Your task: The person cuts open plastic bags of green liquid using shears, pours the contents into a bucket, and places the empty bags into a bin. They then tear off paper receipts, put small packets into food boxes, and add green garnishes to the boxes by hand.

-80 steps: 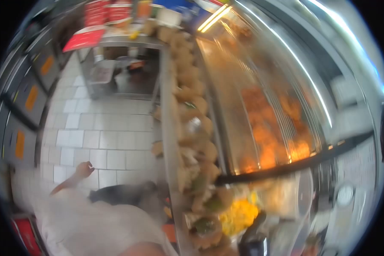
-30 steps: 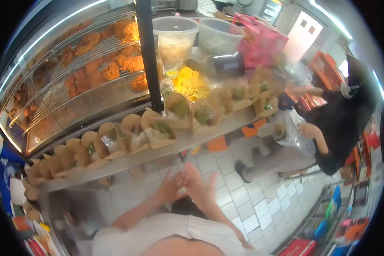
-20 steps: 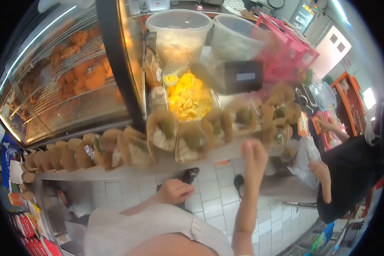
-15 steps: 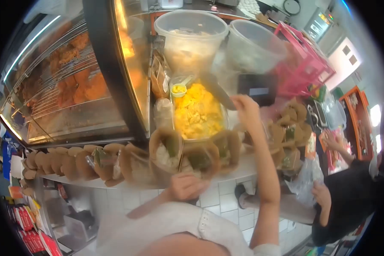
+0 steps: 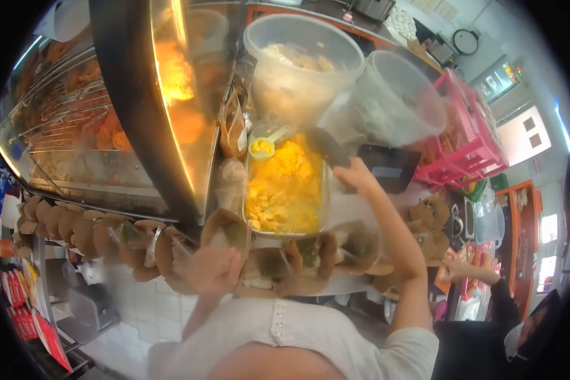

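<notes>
My right hand (image 5: 358, 176) is closed round the handle of a dark, broad paddle-shaped utensil (image 5: 328, 147). Its blade slants over the right side of a metal tray (image 5: 326, 218) heaped with yellow, scrambled-egg-like food (image 5: 285, 190). A small pale green scoop (image 5: 277, 134) with yellow bits in its cup lies at the tray's upper left. Blurred by motion, my left hand (image 5: 215, 269) is at the near side of an open brown paper box (image 5: 225, 231) with white food inside. To its right stands another open box (image 5: 263, 269) holding white and green contents.
More brown boxes (image 5: 76, 228) line the counter's front edge. A glass heated cabinet (image 5: 133, 126) stands left. Behind the tray are two clear tubs (image 5: 304, 69) (image 5: 396, 95), a black device (image 5: 386, 168) and a pink crate (image 5: 465, 136). A person in dark clothes (image 5: 475, 342) is at the right.
My left hand has moved left along the row of boxes. The utensil stays in my right hand, near the tray's right side. The view has shifted, and the other person appears lower down.
</notes>
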### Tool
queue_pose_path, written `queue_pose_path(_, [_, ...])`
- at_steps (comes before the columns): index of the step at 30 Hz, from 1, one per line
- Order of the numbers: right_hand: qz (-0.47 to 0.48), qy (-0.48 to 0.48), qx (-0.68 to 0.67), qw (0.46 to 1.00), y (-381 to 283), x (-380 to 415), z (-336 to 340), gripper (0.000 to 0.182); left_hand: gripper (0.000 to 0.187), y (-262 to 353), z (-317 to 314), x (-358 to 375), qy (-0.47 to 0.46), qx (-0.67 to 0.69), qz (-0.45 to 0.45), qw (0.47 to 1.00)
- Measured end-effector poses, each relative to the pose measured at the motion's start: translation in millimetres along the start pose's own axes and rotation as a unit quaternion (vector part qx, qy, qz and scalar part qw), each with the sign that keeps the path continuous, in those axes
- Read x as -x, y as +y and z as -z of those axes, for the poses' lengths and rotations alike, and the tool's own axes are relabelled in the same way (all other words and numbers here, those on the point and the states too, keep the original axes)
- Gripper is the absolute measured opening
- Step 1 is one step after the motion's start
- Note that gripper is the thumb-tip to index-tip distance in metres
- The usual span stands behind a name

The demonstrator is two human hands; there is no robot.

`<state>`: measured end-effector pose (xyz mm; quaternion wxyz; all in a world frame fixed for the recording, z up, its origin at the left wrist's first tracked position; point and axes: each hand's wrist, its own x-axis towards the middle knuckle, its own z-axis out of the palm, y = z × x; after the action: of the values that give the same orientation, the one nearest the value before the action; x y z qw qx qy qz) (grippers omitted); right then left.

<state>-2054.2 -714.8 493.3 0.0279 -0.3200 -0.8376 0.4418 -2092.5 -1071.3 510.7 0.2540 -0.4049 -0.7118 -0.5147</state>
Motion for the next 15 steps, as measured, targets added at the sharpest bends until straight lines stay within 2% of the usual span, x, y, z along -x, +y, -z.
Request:
queue_pose_path(1, [-0.081, -0.031, -0.125, 0.988, -13.7, 15.7, 8.9, 0.015, 0.010, -1.5, 1.2, -0.2, 0.012, -0.001, -0.015, 1.000])
queue_pose_path(3, [-0.048, -0.007, -0.166, 0.985, -31.2, 48.5, 22.4, 0.020, 0.010, -5.1, 7.8, 11.1, 0.043, -0.040, 0.000, 0.998])
queue_pose_path(5, [-0.049, -0.024, -0.320, 0.946, -43.8, 85.6, 28.9, 0.031, 0.009, -11.0, 12.5, 16.0, 0.056, -0.077, 0.028, 0.995])
queue_pose_path(6, [-0.055, -0.022, -0.319, 0.946, -50.2, 107.9, 29.7, 0.031, 0.008, -10.9, 15.6, 21.1, 0.076, -0.103, 0.057, 0.990])
queue_pose_path(8, [0.012, -0.053, -0.442, 0.896, -59.4, 143.1, 28.7, 0.044, 0.007, -6.4, 20.9, 28.6, 0.100, -0.132, 0.095, 0.982])
queue_pose_path(10, [0.076, -0.107, -0.495, 0.859, -47.8, 171.4, 12.0, 0.057, 0.013, 5.0, 30.4, 28.2, 0.134, -0.160, 0.084, 0.974])
queue_pose_path(11, [0.105, -0.152, -0.521, 0.834, -47.0, 183.4, 0.6, 0.064, 0.014, 15.9, 38.0, 26.7, 0.121, -0.175, 0.057, 0.976])
queue_pose_path(12, [0.104, -0.207, -0.500, 0.834, -48.2, 193.4, -14.7, 0.064, 0.014, 25.0, 46.0, 27.3, 0.116, -0.203, 0.038, 0.972])
queue_pose_path(14, [0.146, -0.297, -0.587, 0.739, -52.6, 206.8, -50.2, 0.068, 0.014, 36.1, 58.9, 42.2, 0.094, -0.239, 0.027, 0.966])
queue_pose_path(15, [0.131, -0.352, -0.635, 0.674, -53.8, 213.9, -63.7, 0.071, 0.011, 43.4, 67.2, 50.1, 0.101, -0.245, 0.029, 0.964])
